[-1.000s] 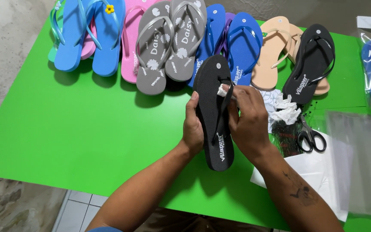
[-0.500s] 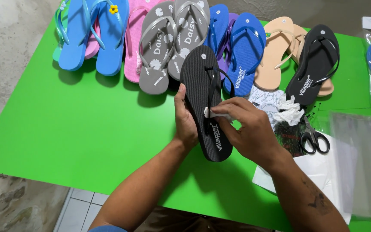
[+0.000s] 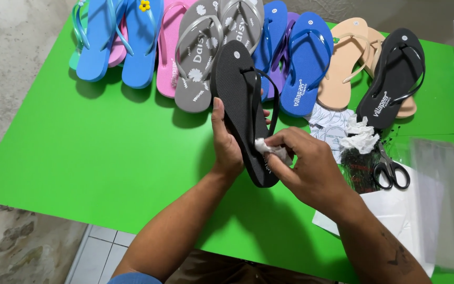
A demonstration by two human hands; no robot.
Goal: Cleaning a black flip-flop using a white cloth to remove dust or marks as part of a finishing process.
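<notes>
If my left hand slackens while I rub, the black flip-flop could twist out and knock the grey pair just behind it, since only its heel end is near the green table. My left grip is pressed around the sole's edge from the left; my right hand pinches a white wad against the footbed.

sandals lie in a row behind the held sandal; scissors to its right.
</notes>
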